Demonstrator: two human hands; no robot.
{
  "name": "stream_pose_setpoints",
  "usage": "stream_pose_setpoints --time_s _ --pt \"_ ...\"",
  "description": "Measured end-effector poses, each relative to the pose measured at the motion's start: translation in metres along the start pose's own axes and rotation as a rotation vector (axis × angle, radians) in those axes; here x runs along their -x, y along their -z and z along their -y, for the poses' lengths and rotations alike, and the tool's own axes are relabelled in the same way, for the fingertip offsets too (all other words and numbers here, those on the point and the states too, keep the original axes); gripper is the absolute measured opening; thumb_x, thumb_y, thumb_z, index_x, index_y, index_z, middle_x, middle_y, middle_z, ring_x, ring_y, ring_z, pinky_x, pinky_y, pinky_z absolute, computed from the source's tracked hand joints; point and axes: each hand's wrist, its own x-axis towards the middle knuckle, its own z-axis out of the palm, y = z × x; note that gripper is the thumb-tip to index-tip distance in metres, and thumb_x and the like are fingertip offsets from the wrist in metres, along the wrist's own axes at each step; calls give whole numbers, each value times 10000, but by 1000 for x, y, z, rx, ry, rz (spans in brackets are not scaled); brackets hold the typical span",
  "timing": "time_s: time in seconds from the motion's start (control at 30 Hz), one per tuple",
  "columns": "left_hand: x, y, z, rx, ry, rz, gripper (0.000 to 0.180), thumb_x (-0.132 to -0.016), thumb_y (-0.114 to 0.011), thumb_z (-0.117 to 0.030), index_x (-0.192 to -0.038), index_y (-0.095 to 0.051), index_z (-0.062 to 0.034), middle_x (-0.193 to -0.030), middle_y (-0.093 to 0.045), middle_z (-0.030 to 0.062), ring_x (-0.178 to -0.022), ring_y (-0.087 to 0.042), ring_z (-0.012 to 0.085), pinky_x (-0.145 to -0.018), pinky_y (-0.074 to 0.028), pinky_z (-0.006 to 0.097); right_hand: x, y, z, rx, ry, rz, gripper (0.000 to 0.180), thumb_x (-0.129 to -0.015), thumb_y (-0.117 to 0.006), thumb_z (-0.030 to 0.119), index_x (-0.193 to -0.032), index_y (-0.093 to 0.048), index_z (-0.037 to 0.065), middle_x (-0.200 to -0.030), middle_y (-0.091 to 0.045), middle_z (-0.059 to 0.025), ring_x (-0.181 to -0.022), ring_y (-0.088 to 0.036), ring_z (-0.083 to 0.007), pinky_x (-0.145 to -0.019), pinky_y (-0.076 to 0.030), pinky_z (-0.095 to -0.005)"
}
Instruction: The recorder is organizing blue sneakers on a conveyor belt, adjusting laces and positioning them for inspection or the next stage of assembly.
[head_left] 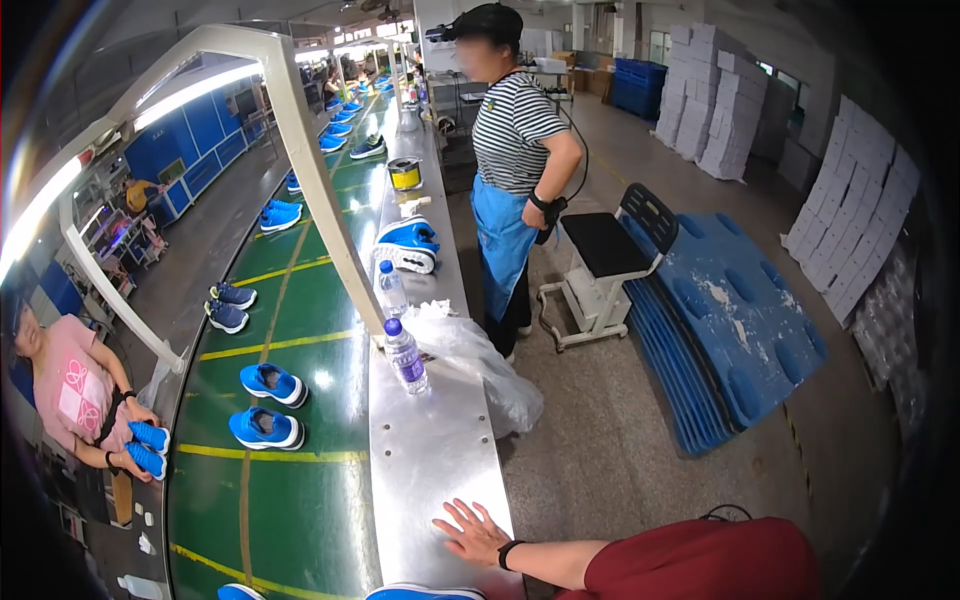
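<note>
My right hand (475, 537) rests on the bare metal ledge (430, 450) beside the conveyor, its fingers spread and nothing in it. A dark band circles the wrist, and a dark red sleeve covers the upper arm. Just below the hand, a blue shoe (425, 593) is cut off by the lower edge. My left hand is out of the picture. On the green belt (310, 510), two bright blue shoes with white soles, one (266, 428) nearer and one (273, 385) beyond it, lie side by side. Farther along is a navy pair (230, 306).
Two capped water bottles, one nearer (405, 357), stand on the ledge by a crumpled plastic bag (490, 370) and a blue-white shoe (407, 245). Across the belt a person holds blue shoes (148, 448). Another person in a blue apron (500, 240) stands ahead, near a black chair (610, 240) and stacked blue pallets (720, 320).
</note>
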Motion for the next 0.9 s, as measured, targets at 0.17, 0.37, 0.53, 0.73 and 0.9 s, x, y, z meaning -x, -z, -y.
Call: stream_pose_setpoints --time_s 0.17,0.37,0.53,0.73,0.9 --pt "4 0 6 -10 -6 1 695 -723 -671 -635 -1193 -601 -130 -1097 -595 217 -988 -582 396 -810 -463 461 1 -4 -1 -18 14 -16 539 -967 -377 405 -1460 -284 208 -1518 -234 -147 -1436 -141 -300 -1129 -116 -523" --pt "17 -8 6 -4 7 -5 688 -720 -675 -634 -1191 -601 -138 -1095 -592 215 -979 -583 397 -802 -465 466 2 -3 3 -29 2 -63 504 -967 -385 380 -1438 -334 208 -1507 -266 -129 -1426 -178 -277 -1131 -114 -506" --pt "25 -12 6 -8 10 -14 682 -718 -677 -633 -1189 -601 -146 -1093 -589 213 -972 -584 397 -796 -466 469 2 -3 1 -23 5 -67 511 -967 -381 377 -1447 -329 210 -1517 -255 -131 -1431 -169 -285 -1130 -107 -514" --pt "35 -20 3 -14 0 -15 675 -715 -681 -631 -1186 -602 -154 -1092 -586 211 -963 -585 398 -789 -467 474 1 -13 -2 -34 25 -145 497 -979 -357 384 -1440 -337 202 -1489 -283 -154 -1415 -195 -310 -1122 -148 -526" --pt "38 -27 -6 -20 -22 -12 670 -713 -684 -630 -1184 -602 -162 -1090 -583 209 -955 -586 398 -783 -468 477 -1 -8 1 -40 13 -111 494 -973 -372 377 -1436 -348 206 -1497 -281 -133 -1422 -185 -286 -1128 -124 -511"
